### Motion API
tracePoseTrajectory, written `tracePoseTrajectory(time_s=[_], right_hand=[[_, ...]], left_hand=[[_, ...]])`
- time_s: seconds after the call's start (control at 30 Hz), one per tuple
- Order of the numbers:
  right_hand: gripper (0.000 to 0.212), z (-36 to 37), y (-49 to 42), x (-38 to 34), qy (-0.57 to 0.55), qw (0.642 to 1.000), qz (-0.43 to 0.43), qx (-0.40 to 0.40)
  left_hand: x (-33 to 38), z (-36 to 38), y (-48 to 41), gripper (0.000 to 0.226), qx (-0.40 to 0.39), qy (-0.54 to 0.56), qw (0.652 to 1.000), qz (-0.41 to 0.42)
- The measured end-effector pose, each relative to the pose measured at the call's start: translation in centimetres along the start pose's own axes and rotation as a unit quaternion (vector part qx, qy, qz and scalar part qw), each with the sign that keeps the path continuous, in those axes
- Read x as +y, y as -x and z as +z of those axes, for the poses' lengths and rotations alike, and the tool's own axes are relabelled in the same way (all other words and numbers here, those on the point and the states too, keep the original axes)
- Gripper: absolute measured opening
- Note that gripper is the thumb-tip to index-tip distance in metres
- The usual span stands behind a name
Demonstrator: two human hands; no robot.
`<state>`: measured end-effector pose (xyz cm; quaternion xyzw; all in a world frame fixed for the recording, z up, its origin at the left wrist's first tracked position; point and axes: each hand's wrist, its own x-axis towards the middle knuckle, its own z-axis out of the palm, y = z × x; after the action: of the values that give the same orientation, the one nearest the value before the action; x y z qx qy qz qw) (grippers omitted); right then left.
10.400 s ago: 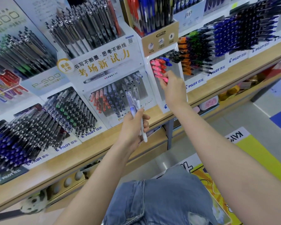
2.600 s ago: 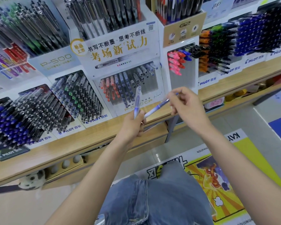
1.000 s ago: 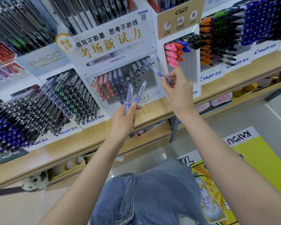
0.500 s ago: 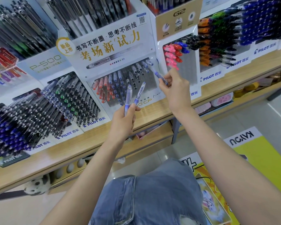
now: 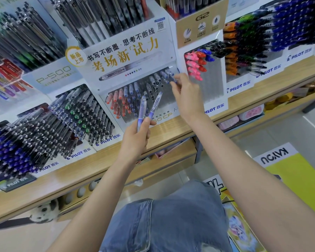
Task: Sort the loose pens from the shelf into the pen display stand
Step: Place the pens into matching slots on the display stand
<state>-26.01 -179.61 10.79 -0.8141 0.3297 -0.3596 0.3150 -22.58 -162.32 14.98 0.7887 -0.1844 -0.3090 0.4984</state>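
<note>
Bright, even, cool-white light is filling the scene, with no single source showing. Shadows are staying soft and faint, lying mostly under the long pale wooden shelf edge (image 5: 171,137). Glare is washing over the glossy white printed cardboard display panel (image 5: 127,51), and the clear plastic pen racks at the left are catching small highlights. The wide-angle lens is bending the shelf line into a curve and stretching the corners. Motion blur is smearing the raised right hand (image 5: 188,93) and its fingertips; the far upper corners are looking soft.
</note>
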Motion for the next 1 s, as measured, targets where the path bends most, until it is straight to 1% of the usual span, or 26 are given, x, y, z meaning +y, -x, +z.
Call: tracePoseTrajectory(time_s=[0.07,0.17,0.33,0.47,0.53,0.57,0.6,0.63,0.67,0.7,0.73,0.77,0.9,0.97,1.0], right_hand=[[0.022,-0.1,0.7,0.1,-0.029,0.999,0.008,0.010],[0.019,-0.2,0.4,0.2,-0.036,0.999,0.019,0.011],[0.016,0.4,-1.1,0.2,0.001,1.000,0.026,0.002],[0.019,0.1,-1.3,-0.3,0.019,0.998,0.059,-0.021],[0.023,-0.7,-0.7,-0.9,-0.010,0.996,0.089,-0.016],[0.023,-1.3,-0.2,-1.4,-0.054,0.992,0.110,-0.015],[0.023,-2.1,0.4,-1.8,-0.111,0.984,0.135,-0.030],[0.025,-2.9,1.0,-2.2,-0.161,0.971,0.158,-0.072],[0.029,-3.7,1.7,-2.5,-0.188,0.957,0.174,-0.133],[0.030,-4.4,2.3,-2.7,-0.197,0.944,0.181,-0.195],[0.028,-4.8,2.7,-2.6,-0.198,0.932,0.185,-0.241],[0.025,-5.2,3.0,-2.4,-0.198,0.925,0.191,-0.263],[0.018,-7.2,3.4,-1.5,-0.211,0.904,0.232,-0.291],[0.014,-8.3,3.6,-1.3,-0.240,0.886,0.246,-0.311],[0.011,-8.8,3.6,-1.2,-0.259,0.881,0.251,-0.307]], left_hand=[[-0.2,0.0,-0.1,0.027,0.002,0.002,1.000,-0.002],[-0.5,0.5,-0.2,0.027,-0.008,0.009,1.000,-0.011],[-0.4,0.9,-0.1,0.028,-0.022,0.001,1.000,-0.006],[0.2,0.7,-0.1,0.028,-0.026,0.006,1.000,-0.001],[0.3,0.6,0.0,0.028,-0.030,0.007,1.000,-0.001],[0.3,0.6,0.0,0.028,-0.032,0.006,0.999,-0.003],[0.2,0.5,0.0,0.027,-0.036,0.003,0.999,-0.005],[0.1,0.6,0.0,0.027,-0.041,-0.003,0.999,-0.007],[0.0,0.6,0.0,0.027,-0.047,-0.011,0.999,-0.012],[-0.2,0.7,0.1,0.027,-0.052,-0.019,0.998,-0.017],[-0.2,0.8,0.1,0.027,-0.058,-0.023,0.998,-0.022],[-0.3,1.0,0.3,0.027,-0.067,-0.026,0.997,-0.024],[-0.2,1.7,0.9,0.028,-0.099,-0.032,0.994,-0.018],[-0.1,1.9,1.0,0.027,-0.085,-0.023,0.996,-0.033],[0.0,1.9,1.0,0.027,-0.074,-0.015,0.996,-0.041]])
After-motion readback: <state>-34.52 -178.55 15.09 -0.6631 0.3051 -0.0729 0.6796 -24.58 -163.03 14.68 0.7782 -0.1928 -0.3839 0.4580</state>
